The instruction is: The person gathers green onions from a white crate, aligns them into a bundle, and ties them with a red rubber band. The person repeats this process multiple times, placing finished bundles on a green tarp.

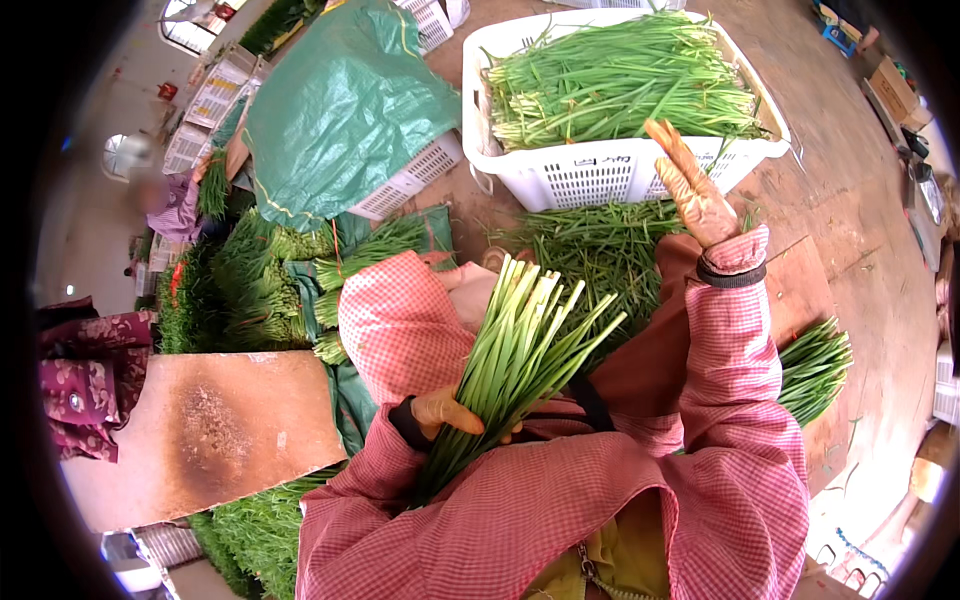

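Note:
My left hand, in a tan glove, grips a bunch of green garlic chives against my lap. Their pale cut ends fan out away from me, and the leaf ends run down under my sleeve. My right hand, also gloved, is raised with its fingers stretched out and nothing in it. It appears in front of the near right side of a white plastic basket. Bundled chives fill that basket to its rim. Loose green leaves lie on the floor between my legs.
Left of the basket stands another crate under a green woven sheet. Stacked chives and a brown board are at my left. More chives lie on a board at my right. Another person holds greens at far left.

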A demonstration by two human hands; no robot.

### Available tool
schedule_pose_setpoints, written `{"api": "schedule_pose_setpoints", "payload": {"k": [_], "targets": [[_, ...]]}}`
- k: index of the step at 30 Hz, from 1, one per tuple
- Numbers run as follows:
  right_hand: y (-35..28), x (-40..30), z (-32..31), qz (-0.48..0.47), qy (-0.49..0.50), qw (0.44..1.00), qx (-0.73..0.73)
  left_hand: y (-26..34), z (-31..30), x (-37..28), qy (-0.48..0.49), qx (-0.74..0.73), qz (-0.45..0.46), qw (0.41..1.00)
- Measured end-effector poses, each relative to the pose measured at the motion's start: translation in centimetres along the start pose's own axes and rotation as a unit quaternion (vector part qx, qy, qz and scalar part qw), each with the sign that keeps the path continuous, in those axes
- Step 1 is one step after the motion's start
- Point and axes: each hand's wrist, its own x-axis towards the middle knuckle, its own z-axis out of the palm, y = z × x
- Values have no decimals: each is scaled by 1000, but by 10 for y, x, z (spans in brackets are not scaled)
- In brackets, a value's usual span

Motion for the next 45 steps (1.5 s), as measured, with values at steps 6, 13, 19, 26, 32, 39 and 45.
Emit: {"api": "schedule_pose_setpoints", "payload": {"k": [6, 13, 19, 26, 32, 39, 45], "targets": [[-43, -30, 58, -154, -158, 974, 41, -6, -10, 7, 14, -22, 31, 999], [-46, -56, 72, 50, -117, 986, 106, -7, 1, 7, 56, 1, 72, 996], [-6, -82, 130, 0, -36, 951, 306, -2, 5, 6, 50, 5, 108, 993], [-23, -54, 106, 140, 99, 970, 172, -10, 8, 11, 148, -3, 137, 979], [-50, -86, 106, 74, -20, 979, 189, -19, 19, 13, 226, 19, 204, 952], [-1, -82, 109, -31, -28, 999, -34, -16, 16, 12, 190, 40, 192, 962], [63, 23, 30, -25, 101, 902, -418, -14, 11, 10, 141, -30, 176, 974]]}}
